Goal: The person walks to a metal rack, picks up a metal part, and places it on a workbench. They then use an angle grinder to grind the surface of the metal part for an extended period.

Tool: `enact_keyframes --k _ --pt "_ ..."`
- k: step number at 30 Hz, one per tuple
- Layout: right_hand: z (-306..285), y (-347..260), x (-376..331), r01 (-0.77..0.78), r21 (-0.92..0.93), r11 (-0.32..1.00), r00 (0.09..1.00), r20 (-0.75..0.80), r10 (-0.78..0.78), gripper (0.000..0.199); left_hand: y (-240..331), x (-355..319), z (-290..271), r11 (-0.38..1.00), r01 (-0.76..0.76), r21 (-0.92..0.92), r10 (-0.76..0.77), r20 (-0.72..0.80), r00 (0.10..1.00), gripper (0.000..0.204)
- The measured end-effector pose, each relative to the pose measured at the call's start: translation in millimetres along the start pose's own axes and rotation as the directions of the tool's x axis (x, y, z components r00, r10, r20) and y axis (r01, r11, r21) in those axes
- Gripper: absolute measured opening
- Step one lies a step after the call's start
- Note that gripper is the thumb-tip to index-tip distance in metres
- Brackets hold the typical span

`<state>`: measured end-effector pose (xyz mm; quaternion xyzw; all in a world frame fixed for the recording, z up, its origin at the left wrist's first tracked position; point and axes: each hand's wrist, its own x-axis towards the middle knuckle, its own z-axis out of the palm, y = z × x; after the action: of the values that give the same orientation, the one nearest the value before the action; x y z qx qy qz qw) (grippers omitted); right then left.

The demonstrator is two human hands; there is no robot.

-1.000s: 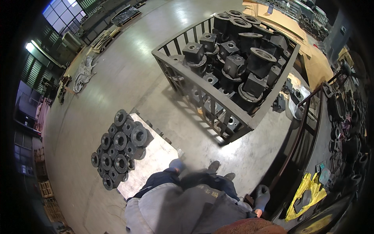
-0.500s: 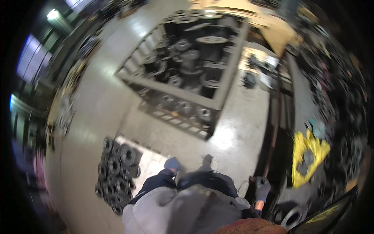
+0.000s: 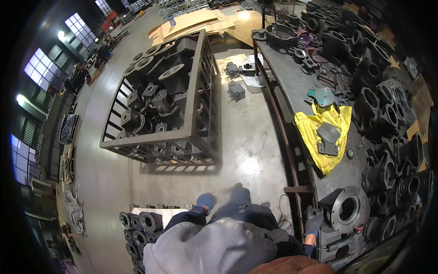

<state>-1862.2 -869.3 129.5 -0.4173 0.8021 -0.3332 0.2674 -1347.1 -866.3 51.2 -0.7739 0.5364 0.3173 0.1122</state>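
My left hand (image 3: 206, 201), in a blue glove, hangs in front of my body above the floor, touching nothing that I can see; its fingers do not show apart. At the edge of the metal workbench (image 3: 285, 100) on the right is my gloved right hand (image 3: 313, 220), its fingers loosely spread with nothing seen in them. Closest to it on the bench lies a dark flanged casting (image 3: 347, 209) with a large round bore. Farther up, a grey metal housing (image 3: 328, 137) rests on a yellow plastic sack (image 3: 315, 153). A part with a teal face (image 3: 325, 97) sits just beyond.
A metal crate (image 3: 191, 132) full of dark castings stands ahead on the floor. Several ring-shaped castings (image 3: 148, 222) are stacked at lower left. More castings (image 3: 372, 107) crowd the bench's right side. Small housings (image 3: 236, 91) lie between crate and bench, and cardboard sheets (image 3: 194, 23) lie beyond.
My view has turned and lifted, so the crate appears farther left and the bench comes more fully into sight. My right hand remains beside the bench edge; the left still hangs in front.
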Motion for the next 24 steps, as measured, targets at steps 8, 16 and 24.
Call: enact_keyframes --k 8,16,24 --pt "3.6 -8.4 -31.8 0.104 0.091 0.99 0.971 -0.223 -0.082 0.02 -0.9 110.5 -13.6 0.941 -0.23 0.248 0.248 -0.041 0.968 0.027" --pt "17.2 -12.0 -85.5 -0.216 0.074 0.974 0.871 -0.436 0.226 0.025 63.4 229.7 -46.9 0.931 -0.342 -0.125 0.356 0.12 0.927 0.023" --pt "-9.5 -7.0 -126.9 -0.501 0.045 0.864 0.658 -0.629 0.414 0.024 48.1 299.9 -53.5 0.758 -0.644 0.1 0.626 0.167 0.762 0.027"
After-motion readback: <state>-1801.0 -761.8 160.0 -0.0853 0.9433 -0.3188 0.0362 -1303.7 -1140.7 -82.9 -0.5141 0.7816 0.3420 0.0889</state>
